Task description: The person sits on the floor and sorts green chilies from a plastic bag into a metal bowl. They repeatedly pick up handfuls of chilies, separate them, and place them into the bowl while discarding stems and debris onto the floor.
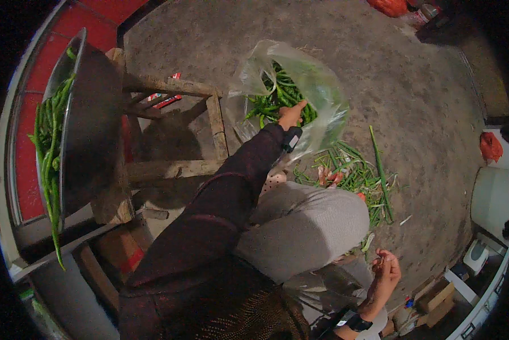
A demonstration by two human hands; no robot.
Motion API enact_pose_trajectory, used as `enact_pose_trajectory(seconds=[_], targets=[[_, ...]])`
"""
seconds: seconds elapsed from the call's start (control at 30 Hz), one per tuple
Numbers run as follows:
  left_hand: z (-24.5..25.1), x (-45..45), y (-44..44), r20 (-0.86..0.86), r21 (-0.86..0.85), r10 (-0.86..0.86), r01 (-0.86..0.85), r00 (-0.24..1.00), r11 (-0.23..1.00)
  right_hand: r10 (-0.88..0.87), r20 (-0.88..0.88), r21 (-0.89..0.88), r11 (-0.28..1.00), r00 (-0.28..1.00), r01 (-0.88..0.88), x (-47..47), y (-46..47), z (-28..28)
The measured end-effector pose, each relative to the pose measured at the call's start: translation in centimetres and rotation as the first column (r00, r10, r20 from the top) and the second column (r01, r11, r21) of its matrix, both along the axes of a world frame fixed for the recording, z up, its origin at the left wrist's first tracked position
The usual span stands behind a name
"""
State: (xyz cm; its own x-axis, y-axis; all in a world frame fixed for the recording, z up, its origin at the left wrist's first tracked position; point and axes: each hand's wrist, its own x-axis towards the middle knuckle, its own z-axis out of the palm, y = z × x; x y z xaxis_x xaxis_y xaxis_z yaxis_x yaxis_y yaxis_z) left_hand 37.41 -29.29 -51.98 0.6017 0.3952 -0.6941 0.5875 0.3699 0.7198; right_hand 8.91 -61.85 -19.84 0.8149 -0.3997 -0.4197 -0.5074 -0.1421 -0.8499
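Observation:
A clear plastic bag (328,97) of long green chili peppers (286,93) stands open on the floor. My left hand (292,115) reaches into its mouth and rests on the peppers; its fingertips are partly hidden, so a grasp cannot be made out. Lower right, apart from the bag, my right hand (384,272) is raised with curled fingers; whether something small is between them cannot be told. A metal basin (88,127) at the left holds long green pods (50,148), one hanging over its rim. A dark band is on each wrist.
The basin rests on a wooden stool (173,86). Green trimmings (365,178) and a long green stalk (381,174) lie on the floor beside my knee. Cardboard boxes (437,297) are at the lower right, a red bag (491,146) at the right edge.

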Motion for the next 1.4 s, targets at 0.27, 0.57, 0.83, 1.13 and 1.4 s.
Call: enact_pose_trajectory(seconds=[0.27,0.57,0.83,1.13,1.4], targets=[[7.8,1.0,0.1,0.196,0.321,-0.269,0.198,0.943,0.926,0.078,-0.068,-0.046,0.996,0.995,-0.081,1.5,1.4,-0.5],[3.0,-6.8,8.5,0.078,0.297,-0.025,0.001,0.997,0.955,0.085,-0.045,-0.016,0.996,0.995,-0.086,2.4,2.2,-0.7],[6.5,-9.0,8.7,0.23,0.039,-0.056,0.049,0.972,0.998,0.081,-0.05,-0.031,0.996,0.995,-0.083,2.3,2.7,-0.8],[6.4,-9.6,10.6,-0.136,0.482,-0.118,0.17,0.984,0.86,0.122,-0.07,-0.042,0.991,0.99,-0.125,2.0,2.1,-1.1],[3.5,-4.3,9.8,-0.159,0.471,-0.339,0.373,0.927,0.799,0.158,-0.098,-0.072,0.984,0.983,-0.166,2.1,2.0,-1.4]])
